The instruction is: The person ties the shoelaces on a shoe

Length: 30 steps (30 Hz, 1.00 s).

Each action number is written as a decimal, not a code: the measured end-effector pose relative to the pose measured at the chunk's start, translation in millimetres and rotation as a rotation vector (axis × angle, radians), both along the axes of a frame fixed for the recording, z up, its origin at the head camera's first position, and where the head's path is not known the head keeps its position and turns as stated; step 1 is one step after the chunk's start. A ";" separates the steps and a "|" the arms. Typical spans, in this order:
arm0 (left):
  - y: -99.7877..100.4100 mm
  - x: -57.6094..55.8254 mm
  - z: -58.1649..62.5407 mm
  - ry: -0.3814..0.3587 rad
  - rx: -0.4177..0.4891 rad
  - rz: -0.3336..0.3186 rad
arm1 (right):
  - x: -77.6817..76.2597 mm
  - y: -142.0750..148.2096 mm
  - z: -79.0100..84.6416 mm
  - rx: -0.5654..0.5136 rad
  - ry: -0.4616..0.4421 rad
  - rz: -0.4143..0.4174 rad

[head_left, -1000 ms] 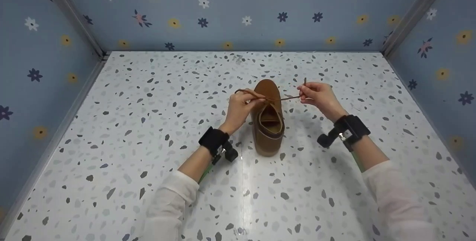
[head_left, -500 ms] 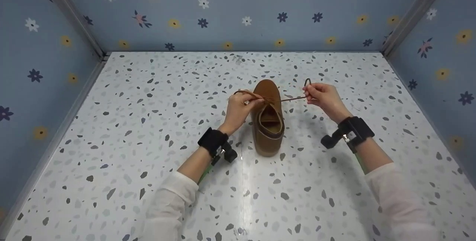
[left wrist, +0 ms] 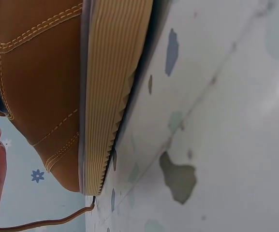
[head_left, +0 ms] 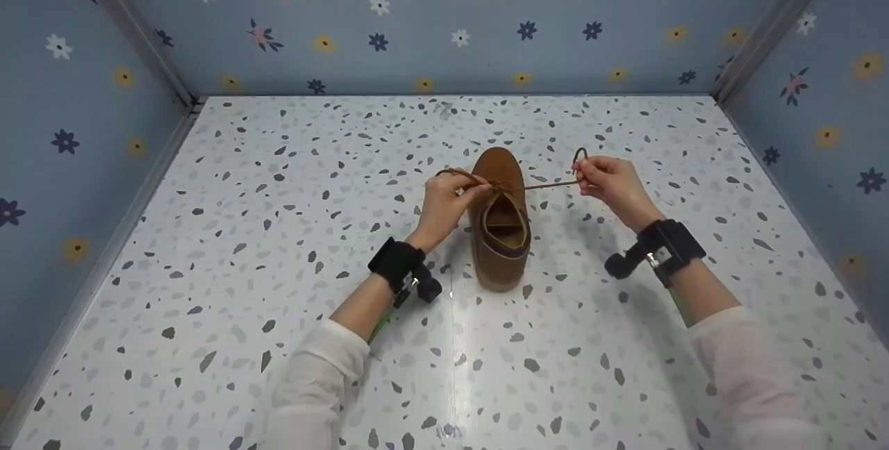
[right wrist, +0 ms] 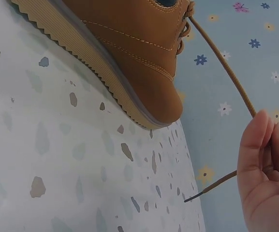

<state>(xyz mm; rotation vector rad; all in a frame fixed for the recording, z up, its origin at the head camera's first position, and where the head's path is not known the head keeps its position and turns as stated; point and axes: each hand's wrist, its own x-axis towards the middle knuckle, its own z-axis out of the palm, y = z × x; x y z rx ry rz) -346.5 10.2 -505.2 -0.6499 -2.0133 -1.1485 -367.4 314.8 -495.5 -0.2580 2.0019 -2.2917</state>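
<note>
A brown leather shoe (head_left: 501, 273) stands upright on the speckled surface, toe pointing away from me. My left hand (head_left: 442, 203) pinches brown lace close to the shoe's lacing, and a lace strand arcs over the fingers. To the right, my right hand (head_left: 617, 186) pinches the shoelace (head_left: 552, 185) between thumb and fingers. That lace runs straight from the shoe to the hand, with its end curling above the fingertips. In the right wrist view the lace (right wrist: 225, 66) comes off the eyelets, its dark tip (right wrist: 192, 197) hanging free. The left fingers partly hide the knot area.
Blue flowered panels (head_left: 417, 19) enclose the white speckled tabletop (head_left: 278, 367) at the back and both sides. Each wrist carries a black camera strap (head_left: 397, 262). A loose lace strand (left wrist: 47, 223) hangs beyond the toe in the left wrist view.
My right hand has moved rightward, slightly toward me, and the lace span between it and the shoe has lengthened. The end above its fingers now bends into a curl. My left hand stays nearly still.
</note>
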 end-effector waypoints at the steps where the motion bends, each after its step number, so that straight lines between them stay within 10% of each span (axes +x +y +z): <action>1: 0.0 0.0 -0.1 -0.002 0.009 -0.002 | 1.4 0.3 1.7 0.005 -0.008 0.006; 10: -3.7 6.1 6.7 -0.048 0.006 -0.039 | 3.7 7.2 -0.1 -0.003 -0.028 -0.017; 19: -13.4 51.2 66.0 -0.158 0.030 -0.170 | 5.2 10.8 -1.4 0.021 -0.047 -0.056; 30: -12.6 39.1 48.0 -0.177 -0.003 -0.135 | 8.1 13.0 -2.0 -0.043 -0.019 -0.050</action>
